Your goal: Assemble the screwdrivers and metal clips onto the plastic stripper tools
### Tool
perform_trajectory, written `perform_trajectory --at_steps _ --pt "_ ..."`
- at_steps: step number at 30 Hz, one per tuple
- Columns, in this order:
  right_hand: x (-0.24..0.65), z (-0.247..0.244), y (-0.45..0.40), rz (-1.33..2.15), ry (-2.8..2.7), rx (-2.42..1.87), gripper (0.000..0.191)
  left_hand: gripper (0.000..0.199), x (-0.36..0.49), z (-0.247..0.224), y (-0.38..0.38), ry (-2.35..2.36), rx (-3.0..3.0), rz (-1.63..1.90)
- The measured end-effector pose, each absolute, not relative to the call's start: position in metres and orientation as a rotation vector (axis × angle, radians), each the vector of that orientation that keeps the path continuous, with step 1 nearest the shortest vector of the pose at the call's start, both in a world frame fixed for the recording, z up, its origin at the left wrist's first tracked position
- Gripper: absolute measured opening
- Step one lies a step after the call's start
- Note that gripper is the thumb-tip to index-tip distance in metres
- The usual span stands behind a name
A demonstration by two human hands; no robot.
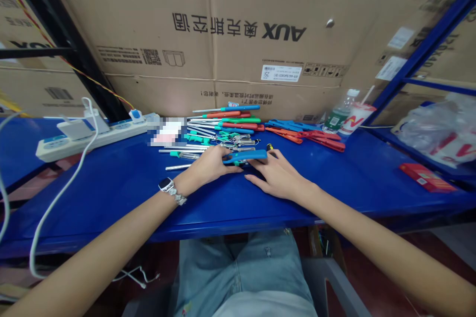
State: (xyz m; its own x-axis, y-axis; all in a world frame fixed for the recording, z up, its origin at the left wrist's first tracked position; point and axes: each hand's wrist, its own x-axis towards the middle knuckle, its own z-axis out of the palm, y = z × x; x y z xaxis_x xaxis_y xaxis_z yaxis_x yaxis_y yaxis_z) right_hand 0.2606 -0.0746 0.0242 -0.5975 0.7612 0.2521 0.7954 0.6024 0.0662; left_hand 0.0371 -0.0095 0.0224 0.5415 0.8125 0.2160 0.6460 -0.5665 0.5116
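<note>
My left hand (213,164) wears a watch at the wrist and pinches one end of a blue plastic handle piece (245,156). Close by on the right, my right hand (278,173) has its thumb apart from the fingers; its fingertips reach the underside of the blue piece, and whether they grip anything is hidden. Just beyond both hands lies a pile of metal rods and screwdrivers with green, red and blue handles (241,120). Blue clip-like pieces (286,125) and red ones (327,139) are heaped to the right of the pile.
A white power strip (96,136) with plugs and a cable lies at the left. Behind stands a large cardboard box (223,59). At the right are a bottle (340,114), a paper cup (357,118), a red box (427,177) and a plastic bag (441,129).
</note>
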Motion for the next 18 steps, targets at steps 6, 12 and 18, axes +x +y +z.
perform_trajectory --at_steps 6,12,18 --pt "0.2565 0.0261 -0.0747 -0.236 -2.614 -1.299 0.04 0.032 0.0371 0.0231 -0.0101 1.191 2.421 0.601" --pt "0.2566 0.025 -0.0731 -0.245 -2.611 -1.288 0.037 0.029 0.0366 0.021 -0.0079 1.134 2.438 0.628" --pt "0.2581 0.0263 -0.0686 -0.139 -2.556 -1.307 0.032 0.029 0.0362 0.0193 -0.0069 1.128 2.46 0.661"
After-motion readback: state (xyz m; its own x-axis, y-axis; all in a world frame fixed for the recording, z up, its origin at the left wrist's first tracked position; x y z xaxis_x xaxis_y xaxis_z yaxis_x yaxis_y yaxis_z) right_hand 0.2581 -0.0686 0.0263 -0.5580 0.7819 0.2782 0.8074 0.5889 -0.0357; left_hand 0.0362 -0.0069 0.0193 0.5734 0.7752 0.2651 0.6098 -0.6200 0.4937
